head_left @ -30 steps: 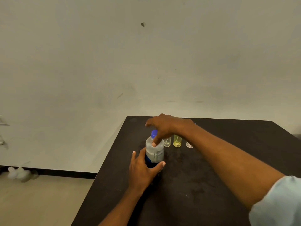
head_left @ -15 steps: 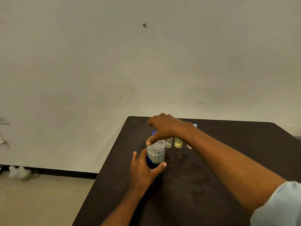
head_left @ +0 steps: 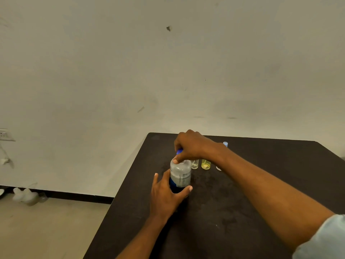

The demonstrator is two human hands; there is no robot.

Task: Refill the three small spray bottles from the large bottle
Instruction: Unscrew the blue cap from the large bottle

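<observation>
My left grip [head_left: 166, 197] wraps the big bottle [head_left: 180, 174] standing on the bench [head_left: 261, 184]; I should hold tight so it cannot tip. My right grip [head_left: 192, 146] pinches its blue cap [head_left: 179, 151], and I should twist slowly, clear of the small bottles [head_left: 205, 164] behind.

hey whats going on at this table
A person is working at a dark table. Their left hand grips the body of the large bottle, which stands upright, while the right hand curls over its blue cap, apparently to unscrew it. Just behind stand a clear small bottle, a yellow small bottle and a third small bottle mostly hidden by the right forearm. Nothing is being poured yet.
</observation>
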